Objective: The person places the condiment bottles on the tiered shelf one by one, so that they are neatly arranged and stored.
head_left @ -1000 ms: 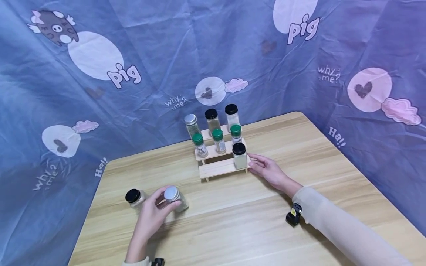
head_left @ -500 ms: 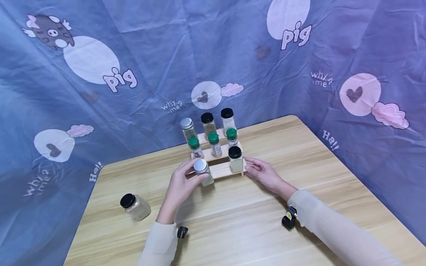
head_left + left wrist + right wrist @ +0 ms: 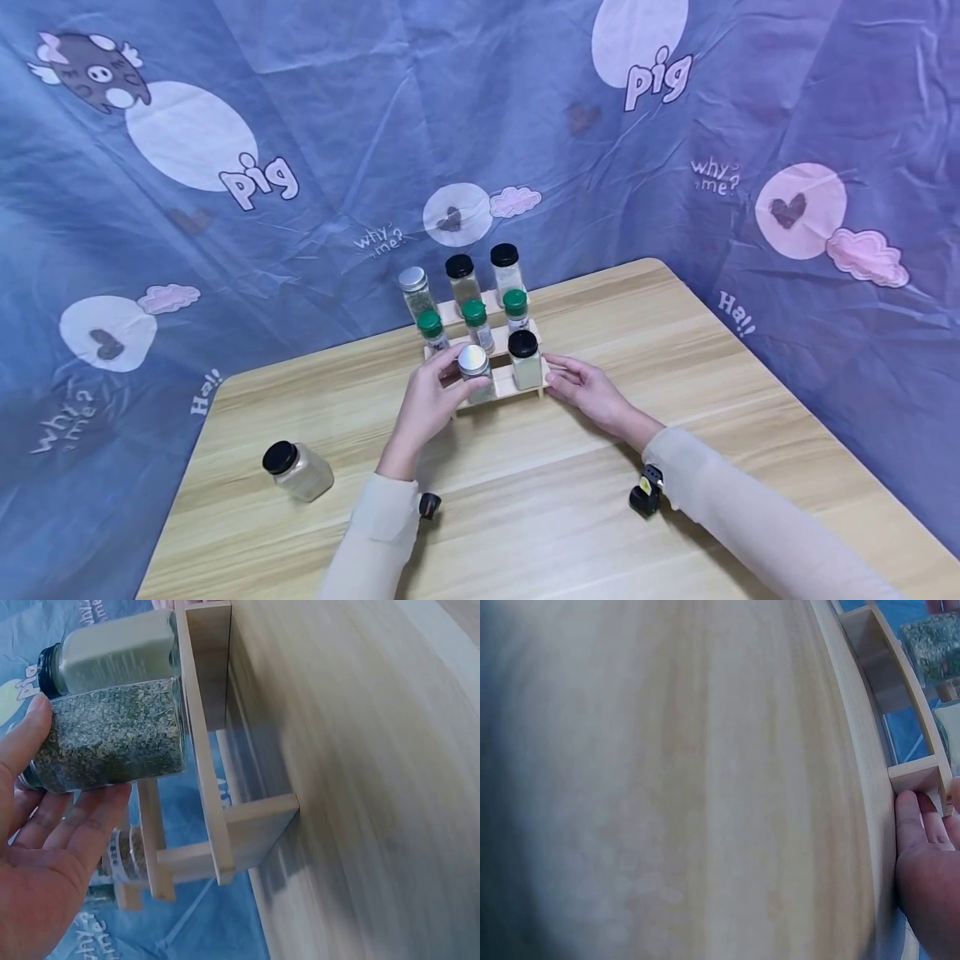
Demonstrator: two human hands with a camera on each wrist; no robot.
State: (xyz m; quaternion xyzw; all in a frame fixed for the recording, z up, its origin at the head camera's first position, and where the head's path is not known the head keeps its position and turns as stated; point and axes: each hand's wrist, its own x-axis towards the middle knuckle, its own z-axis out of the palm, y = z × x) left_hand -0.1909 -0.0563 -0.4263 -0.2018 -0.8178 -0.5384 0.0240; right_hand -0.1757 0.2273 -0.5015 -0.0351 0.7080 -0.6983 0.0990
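Observation:
My left hand [image 3: 427,400] grips a silver-capped glass jar of dried herbs [image 3: 112,735] between thumb and fingers. The herb jar is upright at the front tier of a small wooden spice rack [image 3: 505,382], its base at the shelf's surface. Beside it on that tier stands a black-lidded jar [image 3: 526,369] of pale powder. My right hand [image 3: 588,396] holds the rack's right end, fingers against the end support in the right wrist view and thumb near the shelf edge. Behind, several green-capped shakers [image 3: 477,323] fill the middle tier.
On the top tier are a silver-capped jar [image 3: 417,293] and two black-lidded jars [image 3: 463,283]. Another black-lidded jar [image 3: 300,473] lies tilted on the wooden table [image 3: 540,508] at the left. A blue printed cloth [image 3: 337,100] hangs behind the table.
My left hand has carried the herb jar from the table at the left, rightward and forward to the rack's front tier. My right hand has stayed at the rack's right end.

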